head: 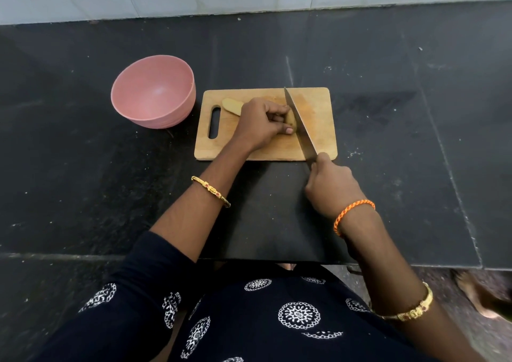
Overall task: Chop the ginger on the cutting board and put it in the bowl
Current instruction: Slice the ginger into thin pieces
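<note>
- Sitting at 9 o'clock of the board, the pink bowl (153,91) rests upright on the dark counter (83,167), just beside the board and not touching it.
- On the board (318,112), the ginger (232,106) lies pinned; its left end pokes out toward 10 o'clock.
- Left hand (261,122) curls over the ginger, fingers pressed down on it.
- Knife (300,124) blade runs 11 to 5 o'clock, right against the fingertips.
- Right hand (331,185) is wrapped tight round the handle at 5 o'clock, off the board's near edge.
</note>
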